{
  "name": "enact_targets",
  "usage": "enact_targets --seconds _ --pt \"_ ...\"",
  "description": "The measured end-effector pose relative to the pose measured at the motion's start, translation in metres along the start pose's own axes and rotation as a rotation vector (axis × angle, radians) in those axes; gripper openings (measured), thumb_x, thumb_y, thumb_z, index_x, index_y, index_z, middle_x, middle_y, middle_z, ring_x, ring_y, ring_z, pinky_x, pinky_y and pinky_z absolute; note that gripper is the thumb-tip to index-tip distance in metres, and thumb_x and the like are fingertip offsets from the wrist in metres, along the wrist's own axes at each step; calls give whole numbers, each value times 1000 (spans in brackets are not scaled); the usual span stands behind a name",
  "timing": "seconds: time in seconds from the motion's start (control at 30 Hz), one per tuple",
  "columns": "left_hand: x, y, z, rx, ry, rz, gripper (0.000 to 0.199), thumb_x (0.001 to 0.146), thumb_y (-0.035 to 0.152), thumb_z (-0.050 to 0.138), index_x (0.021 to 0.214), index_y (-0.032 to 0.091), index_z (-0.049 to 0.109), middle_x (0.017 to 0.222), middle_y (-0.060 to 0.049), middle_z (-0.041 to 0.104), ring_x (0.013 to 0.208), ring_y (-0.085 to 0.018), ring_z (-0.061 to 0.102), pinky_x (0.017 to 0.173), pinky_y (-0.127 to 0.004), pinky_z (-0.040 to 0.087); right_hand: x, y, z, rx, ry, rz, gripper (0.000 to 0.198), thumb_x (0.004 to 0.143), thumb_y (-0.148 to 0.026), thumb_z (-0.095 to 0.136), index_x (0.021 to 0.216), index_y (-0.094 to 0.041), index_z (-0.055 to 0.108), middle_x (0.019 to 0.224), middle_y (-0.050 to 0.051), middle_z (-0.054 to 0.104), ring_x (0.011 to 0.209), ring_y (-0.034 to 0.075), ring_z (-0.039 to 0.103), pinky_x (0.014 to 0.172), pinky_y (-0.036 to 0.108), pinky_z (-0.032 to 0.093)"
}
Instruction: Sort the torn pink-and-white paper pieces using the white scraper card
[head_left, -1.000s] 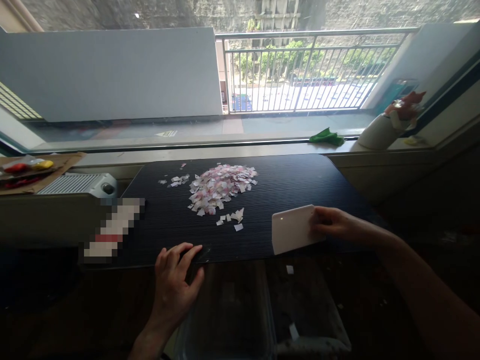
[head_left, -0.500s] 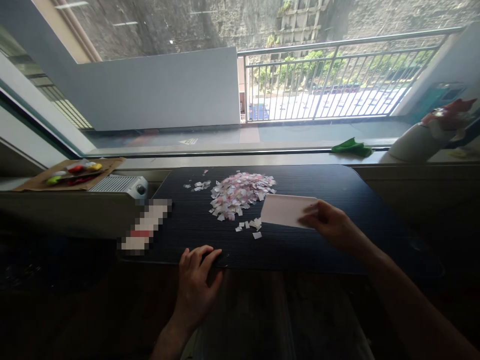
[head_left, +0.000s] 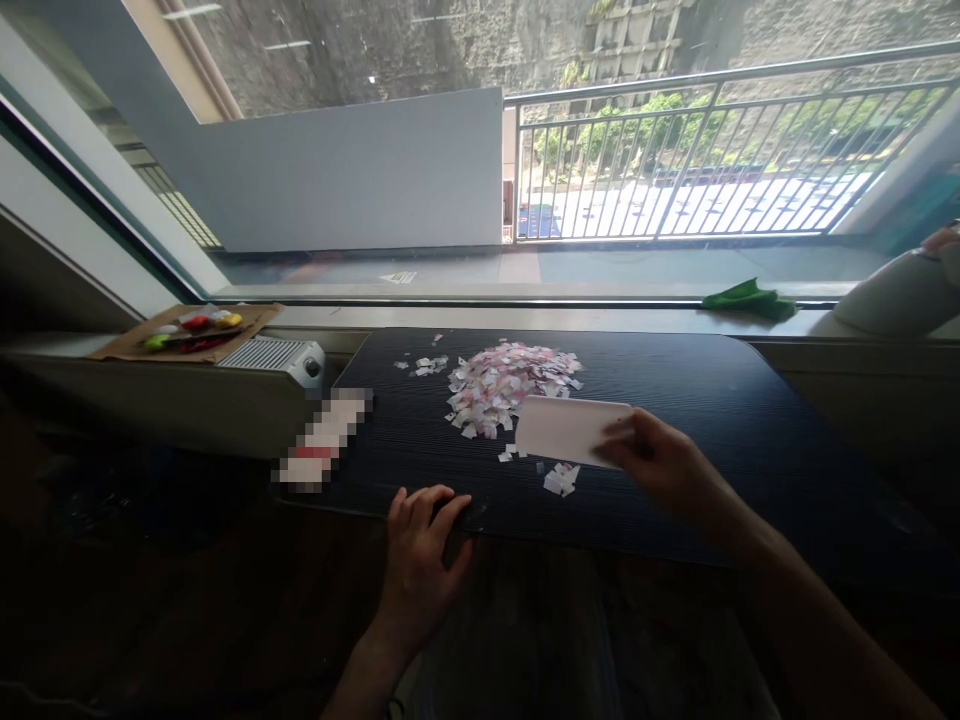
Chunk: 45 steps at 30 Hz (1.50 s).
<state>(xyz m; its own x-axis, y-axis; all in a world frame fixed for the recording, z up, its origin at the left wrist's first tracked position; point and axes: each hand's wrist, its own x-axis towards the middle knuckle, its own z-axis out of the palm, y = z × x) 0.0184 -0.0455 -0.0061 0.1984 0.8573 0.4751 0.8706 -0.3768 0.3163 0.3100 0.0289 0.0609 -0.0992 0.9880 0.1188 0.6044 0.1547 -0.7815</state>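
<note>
Between the thumb and fingers of my right hand is a pale card, its left end over the near edge of a heap of small white and pink paper scraps. Just below the card lies a small cluster of scraps, and a few others sit to its left. More loose bits lie left of the heap. My left hand rests at the front edge of the black table, fingers apart and bent over the edge, with nothing visible in it.
A pixelated strip lies along the table's left side. Beyond it are a white heater-like box and a brown board with colourful items. On the windowsill rest a green cloth and a white rounded object.
The view has shifted, so most things appear further right. The card has moved left relative to the heap, and a small cluster of scraps now lies below the card, nearer the front edge.
</note>
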Motion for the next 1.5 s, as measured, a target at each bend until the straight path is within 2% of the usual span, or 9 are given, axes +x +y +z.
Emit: enact_targets --seconds 0.13,0.27,0.47,0.6,0.77,0.93,1.13,1.3,1.5 --pt "0 1 0 -10 -5 -15 34 82 20 54 115 23 59 110 -8 58 108 -26 54 107 -58 29 0 -7 7 -87 -49 -49 11 81 -33 56 87 -24 60 73 0 71 62 17 62 57 29 47" --pt "0 1 1 -8 4 3 34 83 20 53 116 22 58 111 -8 58 109 -26 53 107 -58 29 -11 -5 -5 -139 70 30 14 80 -37 57 87 -25 59 76 3 72 62 19 63 58 31 48" --pt "0 2 1 -9 -2 -18 36 81 18 53 116 24 58 112 -8 59 111 -26 53 107 -57 28 -29 -5 -12 -120 14 63 15 79 -38 56 86 -26 59 83 4 74 69 21 66 64 34 50" --pt "-1 2 2 -3 2 -20 37 79 17 54 116 23 59 112 -8 59 110 -26 53 107 -57 28 -41 1 -24 -193 85 90 18 77 -43 57 84 -26 60 77 3 73 67 23 65 61 35 49" --pt "-1 1 2 15 5 -6 36 81 18 54 116 23 58 112 -8 58 111 -26 53 107 -56 29 -43 3 -30 -223 170 119 19 77 -44 56 86 -28 59 81 4 74 70 25 67 63 37 49" --pt "0 0 1 27 7 12 35 81 19 53 116 24 57 112 -8 58 110 -26 53 106 -56 30 -44 -8 -34 -287 145 137 13 76 -38 54 83 -28 57 72 2 71 60 22 63 60 36 45" --pt "0 -2 1 39 22 41 35 82 19 53 116 22 57 111 -8 58 109 -26 53 105 -56 31 -56 -9 -56 -320 199 203 16 75 -42 56 83 -29 58 72 2 69 64 24 62 60 36 45" --pt "-1 -5 3 55 21 58 35 83 21 53 117 23 57 111 -8 57 109 -26 53 105 -55 30 -58 -4 -61 -306 132 198 14 74 -39 55 81 -27 58 70 2 68 63 22 63 60 33 46" --pt "-1 -7 3 71 26 81 34 83 20 53 117 21 56 112 -9 56 109 -27 53 103 -56 31 -60 -12 -64 -405 227 217 14 74 -37 55 82 -27 58 65 0 65 57 20 60 55 31 43"
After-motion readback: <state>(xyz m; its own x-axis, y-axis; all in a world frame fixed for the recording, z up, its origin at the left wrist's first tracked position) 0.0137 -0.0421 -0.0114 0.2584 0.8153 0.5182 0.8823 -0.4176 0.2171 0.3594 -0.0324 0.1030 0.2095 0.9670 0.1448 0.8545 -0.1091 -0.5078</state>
